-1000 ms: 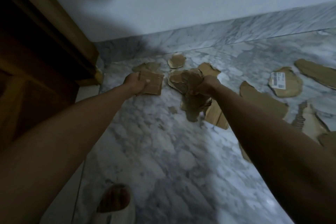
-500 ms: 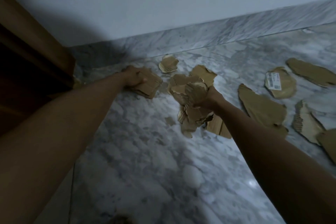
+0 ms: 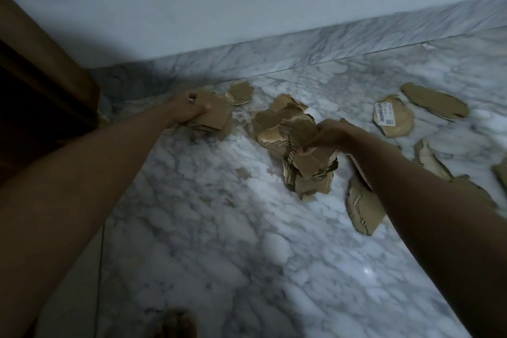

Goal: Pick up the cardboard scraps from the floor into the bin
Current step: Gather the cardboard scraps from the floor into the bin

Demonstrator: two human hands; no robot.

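Observation:
Torn brown cardboard scraps lie scattered on a white marble floor [image 3: 219, 228]. My left hand [image 3: 186, 110] grips a small stack of scraps [image 3: 214, 115] near the far wall, just above the floor. My right hand [image 3: 326, 137] grips a thick bundle of scraps [image 3: 307, 167] that hangs down over the floor. More pieces lie between the hands [image 3: 277, 115] and to the right, one with a white label [image 3: 392, 118]. A long piece [image 3: 362, 206] lies under my right forearm. No bin is in view.
A wooden door frame or cabinet [image 3: 41, 77] stands at the left. A marble skirting [image 3: 301, 49] runs along the white wall behind the scraps. A foot [image 3: 175, 324] shows at the bottom edge.
Both hands have lifted slightly with their scraps. The left hand's stack has gathered tighter. The view has shifted right, so the wooden frame takes less of the left side.

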